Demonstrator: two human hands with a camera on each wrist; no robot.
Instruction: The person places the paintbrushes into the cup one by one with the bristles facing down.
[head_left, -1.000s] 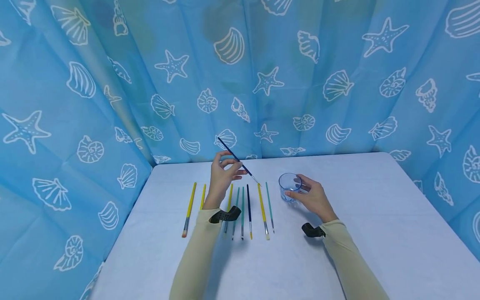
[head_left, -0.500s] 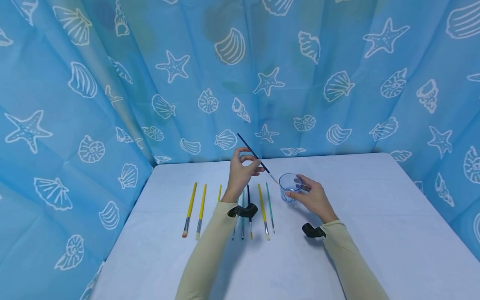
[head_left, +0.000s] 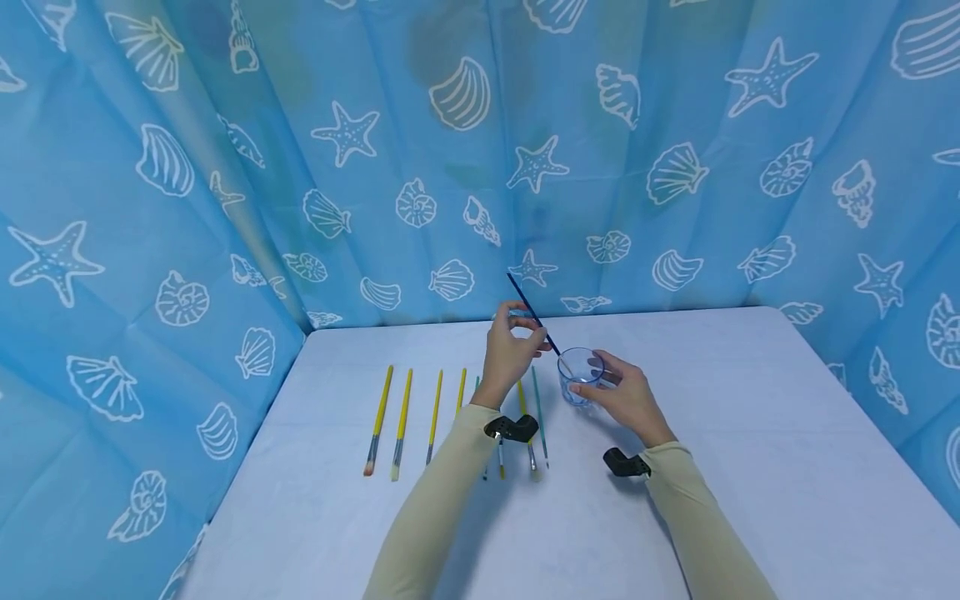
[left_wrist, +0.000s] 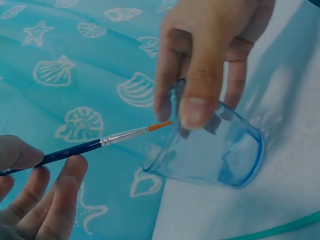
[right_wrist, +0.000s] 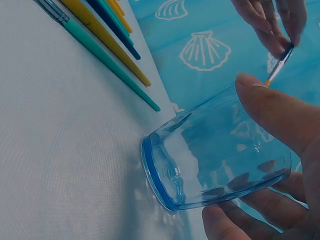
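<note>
Now, notes from my remote station, taken off the head view and both wrist views.

Left hand: left hand (head_left: 512,354) pinches the dark blue brush (head_left: 534,315) between thumb and fingertips, the other fingers loosely curled under the handle; I read the same pinch in the left wrist view (left_wrist: 35,185).

Change in the left hand: a second ago it hovers above the middle of the brush row with the brush tip clear of everything; half a second ago it is part way across; now it sits just beside the cup, so it has travelled toward my right.

Brush tip: the orange bristle tip (left_wrist: 160,125) now lies at the rim of the clear blue cup (head_left: 580,375), handle slanting up and away toward the curtain. Whether the tip is past the rim or only at it, I cannot tell.

Right hand: right hand (head_left: 626,398) grips the cup, thumb on the near wall and fingers wrapped round the far side (right_wrist: 280,165). It has not shifted across the three head frames.

Cup: stands upright on the white table (head_left: 750,467), in the same spot throughout, holding nothing that I can see.

Row of brushes: yellow, teal and dark brushes (head_left: 405,412) lie side by side on the table; more of them show now that the left forearm has moved off them.

My judgement: the carry is all but done, and what remains is lowering the brush into the steadied cup.
</note>
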